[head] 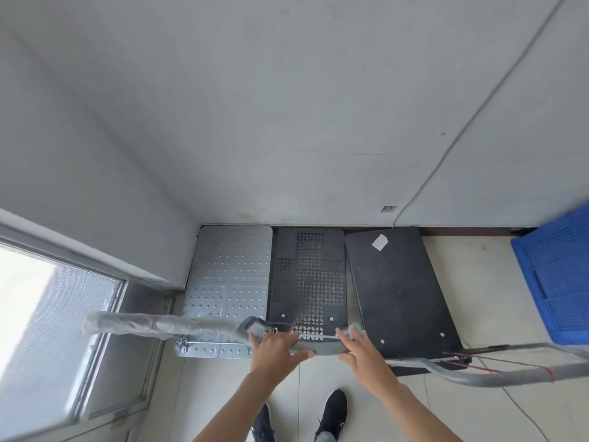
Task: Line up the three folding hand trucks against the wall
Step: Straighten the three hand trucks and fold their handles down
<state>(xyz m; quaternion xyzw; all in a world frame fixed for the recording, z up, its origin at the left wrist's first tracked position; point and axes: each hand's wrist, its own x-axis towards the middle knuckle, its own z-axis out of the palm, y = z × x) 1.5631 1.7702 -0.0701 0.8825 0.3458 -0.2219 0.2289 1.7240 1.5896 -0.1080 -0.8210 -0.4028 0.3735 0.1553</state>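
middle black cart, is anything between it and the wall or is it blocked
Nothing visible blocks it. The perforated black cart already has its far edge at the wall, between the silver cart and the plain black cart. Both hands, left hand and right hand, rest on its handle.

A single wide-angle head-worn camera looks forward and steeply down from standing height, close above both hands, facing the wall (pixel 318 122) and the floor (pixel 478 282) at its base, with lines bowed toward the frame edges.
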